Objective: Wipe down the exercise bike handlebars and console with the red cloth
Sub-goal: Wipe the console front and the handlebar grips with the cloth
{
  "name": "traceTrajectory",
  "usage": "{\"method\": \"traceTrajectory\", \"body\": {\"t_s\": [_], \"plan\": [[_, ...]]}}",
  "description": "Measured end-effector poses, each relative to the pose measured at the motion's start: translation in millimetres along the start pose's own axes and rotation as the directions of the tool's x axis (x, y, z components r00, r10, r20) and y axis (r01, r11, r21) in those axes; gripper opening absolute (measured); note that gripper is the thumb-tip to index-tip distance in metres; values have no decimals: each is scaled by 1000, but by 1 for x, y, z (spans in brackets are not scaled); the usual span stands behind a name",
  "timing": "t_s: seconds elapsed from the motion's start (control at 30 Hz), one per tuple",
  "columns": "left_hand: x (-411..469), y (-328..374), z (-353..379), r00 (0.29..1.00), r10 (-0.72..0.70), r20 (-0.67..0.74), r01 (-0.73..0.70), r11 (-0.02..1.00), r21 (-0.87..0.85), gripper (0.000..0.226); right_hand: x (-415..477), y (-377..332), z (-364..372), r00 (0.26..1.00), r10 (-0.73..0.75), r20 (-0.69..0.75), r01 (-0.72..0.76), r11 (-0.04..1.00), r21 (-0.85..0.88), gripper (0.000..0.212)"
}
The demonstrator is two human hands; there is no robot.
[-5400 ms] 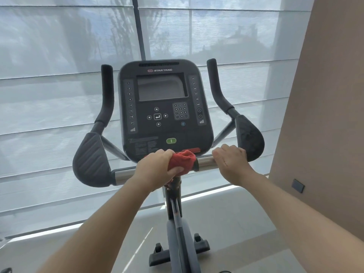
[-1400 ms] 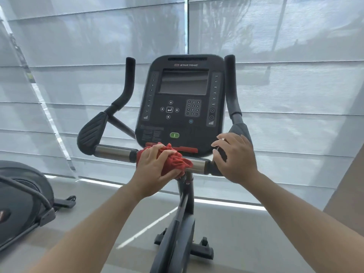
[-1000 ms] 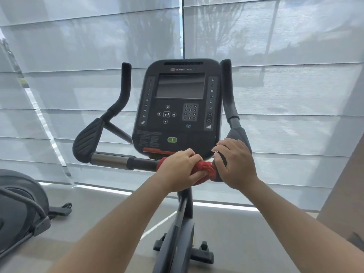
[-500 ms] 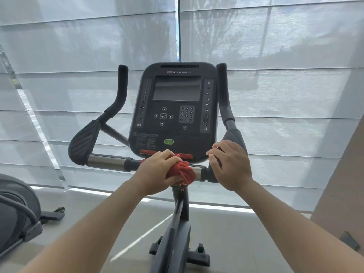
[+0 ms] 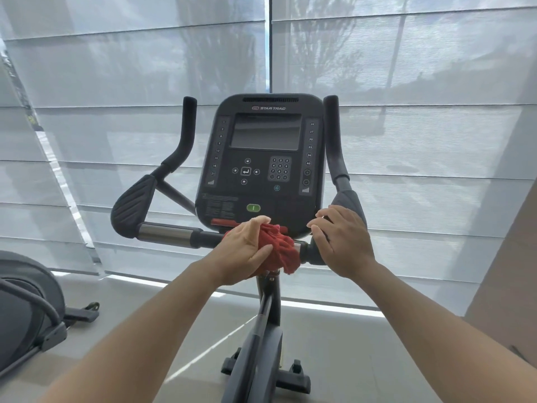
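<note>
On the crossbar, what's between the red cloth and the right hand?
Head view: only a short bare stretch of crossbar, chrome then black, separates the red cloth from the right hand.

Red cloth (image 5: 280, 251): nubby, crumpled terry. Handlebar sleeve (image 5: 164, 234), centre left: polished metal. Console (image 5: 261, 199): matt black plastic with glossy screen (image 5: 265, 135). Elbow pad (image 5: 132, 203): ribbed, matt. Window blinds (image 5: 116, 82): translucent woven fabric.
</note>
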State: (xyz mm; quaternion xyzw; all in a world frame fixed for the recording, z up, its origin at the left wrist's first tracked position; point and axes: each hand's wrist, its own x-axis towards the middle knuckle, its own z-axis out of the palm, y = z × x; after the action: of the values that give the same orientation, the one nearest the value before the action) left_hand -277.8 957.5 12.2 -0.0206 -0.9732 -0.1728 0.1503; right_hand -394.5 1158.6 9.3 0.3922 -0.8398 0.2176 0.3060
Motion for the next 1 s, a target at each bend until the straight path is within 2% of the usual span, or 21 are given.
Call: {"method": "traceTrajectory", "body": {"t_s": [0.07,0.13,0.2,0.23,0.37,0.57,0.77,1.0], "plan": [[-2,0,2,998,-22,-54,26,996,84,41,0,1,1,1000,-5,-16,5,1000,2,47],[-6,3,10,978,-57,-203,92,981,172,41,0,1,2,999,-8,-36,8,1000,7,45],[-13,12,20,923,-145,-357,210,966,149,44,0,2,3,998,-10,-56,11,1000,18,43],[-16,17,26,905,-174,-388,236,965,118,45,0,2,4,998,-9,-64,11,1000,22,43],[-7,23,34,924,-129,-360,198,967,162,41,1,2,6,996,-3,-85,6,999,32,40],[20,46,31,975,32,-221,32,960,279,40,1,5,4,994,-5,-105,12,998,63,41],[1,28,28,973,139,-184,-93,967,238,45,1,3,2,997,-7,-74,12,997,74,46],[-17,-12,11,982,71,-175,-32,975,218,47,1,6,4,997,-3,-71,7,998,59,46]]}}
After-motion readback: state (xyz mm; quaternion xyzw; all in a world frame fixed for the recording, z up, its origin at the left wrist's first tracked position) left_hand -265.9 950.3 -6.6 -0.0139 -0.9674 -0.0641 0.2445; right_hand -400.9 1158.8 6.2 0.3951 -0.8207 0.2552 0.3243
